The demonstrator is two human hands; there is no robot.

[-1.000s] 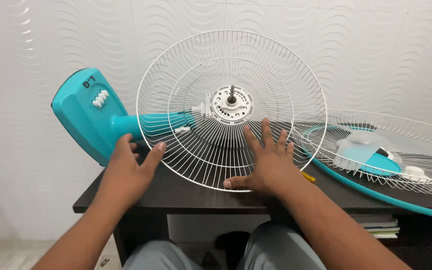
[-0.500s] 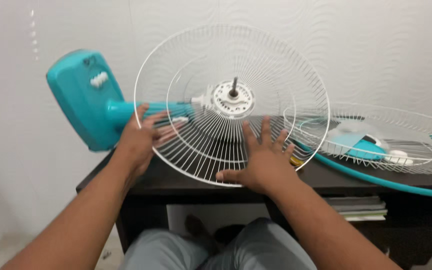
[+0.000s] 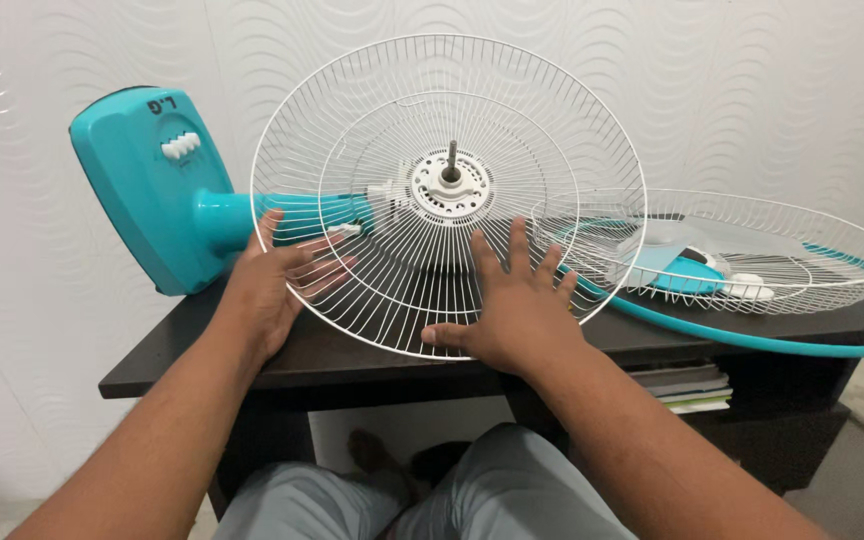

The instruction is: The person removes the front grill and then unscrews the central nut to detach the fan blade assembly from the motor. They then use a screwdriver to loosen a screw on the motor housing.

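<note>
I am pressing my right hand point(image 3: 512, 315), fingers spread flat, no grip, against the white wire guard point(image 3: 447, 190). My left hand point(image 3: 272, 280) is lying open on its left rim beside the teal fan base point(image 3: 152, 190) on the table point(image 3: 352, 355).

A home room: dark desk point(image 3: 352, 360), books point(image 3: 687, 385) beneath, textured white wall point(image 3: 752, 90).

A second white wire guard point(image 3: 752, 250) is laid flat on the right part of the dark table point(image 3: 352, 360), with translucent blue blades point(image 3: 677, 262) and a small white cap point(image 3: 747, 290) seen lying inside it. A teal rim ring point(image 3: 752, 340) is seen curving under and around that guard along the table edge. Stacked books or papers point(image 3: 692, 388) are kept on a shelf under the table, and a white wavy-textured wall point(image 3: 772, 90) is seen behind.
</note>
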